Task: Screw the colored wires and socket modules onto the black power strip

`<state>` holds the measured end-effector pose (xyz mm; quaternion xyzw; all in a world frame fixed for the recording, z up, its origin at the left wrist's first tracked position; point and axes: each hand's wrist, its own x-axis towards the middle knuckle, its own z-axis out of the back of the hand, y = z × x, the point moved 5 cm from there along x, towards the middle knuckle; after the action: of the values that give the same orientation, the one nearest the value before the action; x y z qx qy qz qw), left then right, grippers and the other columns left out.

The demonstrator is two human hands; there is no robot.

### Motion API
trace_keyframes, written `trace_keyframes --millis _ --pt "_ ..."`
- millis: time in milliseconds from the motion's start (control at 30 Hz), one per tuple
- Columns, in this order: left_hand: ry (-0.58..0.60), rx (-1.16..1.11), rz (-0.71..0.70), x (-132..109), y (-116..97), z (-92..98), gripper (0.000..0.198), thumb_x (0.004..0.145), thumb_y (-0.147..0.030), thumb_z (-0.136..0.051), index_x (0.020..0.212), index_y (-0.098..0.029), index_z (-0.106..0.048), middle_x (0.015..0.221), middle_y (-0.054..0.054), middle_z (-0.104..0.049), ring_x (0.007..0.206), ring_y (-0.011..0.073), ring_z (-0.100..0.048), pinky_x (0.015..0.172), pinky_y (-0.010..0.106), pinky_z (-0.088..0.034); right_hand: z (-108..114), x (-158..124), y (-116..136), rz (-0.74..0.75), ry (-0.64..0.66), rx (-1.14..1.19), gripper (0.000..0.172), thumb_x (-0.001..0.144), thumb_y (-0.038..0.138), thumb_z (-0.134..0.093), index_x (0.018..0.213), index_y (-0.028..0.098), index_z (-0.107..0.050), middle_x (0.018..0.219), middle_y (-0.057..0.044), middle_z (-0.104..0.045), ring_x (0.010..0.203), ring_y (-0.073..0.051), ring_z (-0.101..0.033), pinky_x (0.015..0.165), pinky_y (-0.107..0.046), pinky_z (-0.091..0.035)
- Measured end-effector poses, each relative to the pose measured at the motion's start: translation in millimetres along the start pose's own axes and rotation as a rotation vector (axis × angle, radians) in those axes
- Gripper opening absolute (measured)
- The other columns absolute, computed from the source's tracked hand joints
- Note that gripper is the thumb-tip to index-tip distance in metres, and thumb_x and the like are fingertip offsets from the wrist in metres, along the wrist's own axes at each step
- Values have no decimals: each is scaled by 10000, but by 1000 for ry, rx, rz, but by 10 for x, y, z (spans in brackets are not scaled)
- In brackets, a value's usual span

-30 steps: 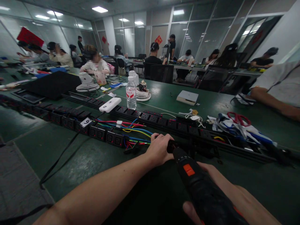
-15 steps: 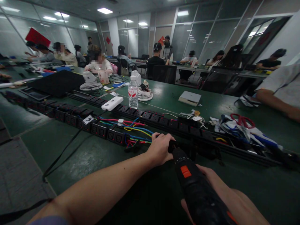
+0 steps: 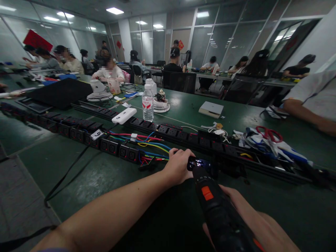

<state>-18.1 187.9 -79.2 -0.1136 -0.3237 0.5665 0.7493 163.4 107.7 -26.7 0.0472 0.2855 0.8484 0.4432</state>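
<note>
My right hand [image 3: 249, 217] is wrapped round a black cordless drill [image 3: 219, 203] with an orange switch on top. The drill's nose points away from me, at a small black part [image 3: 208, 165] lit by a bright spot. My left hand [image 3: 179, 166] is closed round the near end of that part, its fingers curled over the top. Blue, yellow-green and red wires [image 3: 157, 145] run from a black socket strip [image 3: 128, 154] to beside the left hand. Whether the drill's tip touches a screw cannot be made out.
Behind lies a second long socket strip [image 3: 181, 134]. A white power bank [image 3: 124, 116] and a water bottle [image 3: 148, 105] are close to it. Red-handled scissors [image 3: 270, 134] rest on gloves [image 3: 282, 150] at right. A person's arm [image 3: 304, 108] leans on the table; others sit farther back.
A bright light now shines on the black part at the drill's nose, which was dark before. The camera view has shifted slightly; both hands keep their hold.
</note>
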Motion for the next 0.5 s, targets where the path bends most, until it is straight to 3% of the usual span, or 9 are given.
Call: trace_keyframes --millis 200,333,500 --pt "-23 -11 -16 -4 16 -14 354 733 -278 -656 1057 -235 -517 1000 12 -653 982 213 -587 1013 395 -246 17 32 96 -128 103 43 581 832 429 -535 1322 279 -260 1007 -53 -681 860 -242 -686 740 -341 -570" --pt "-31 -4 -17 -7 27 -22 368 718 -274 -664 1051 -237 -513 996 6 -648 972 207 -586 1003 390 -250 16 29 173 -104 103 101 590 818 469 -530 1321 277 -289 1048 -58 -686 887 -246 -685 748 -348 -574" --pt "-18 -2 -6 -6 30 -22 371 725 -299 -665 1059 -243 -513 994 2 -654 973 210 -588 1010 396 -243 8 -7 98 -88 45 37 603 821 447 -568 1337 291 -297 1021 -48 -689 852 -240 -690 711 -323 -575"
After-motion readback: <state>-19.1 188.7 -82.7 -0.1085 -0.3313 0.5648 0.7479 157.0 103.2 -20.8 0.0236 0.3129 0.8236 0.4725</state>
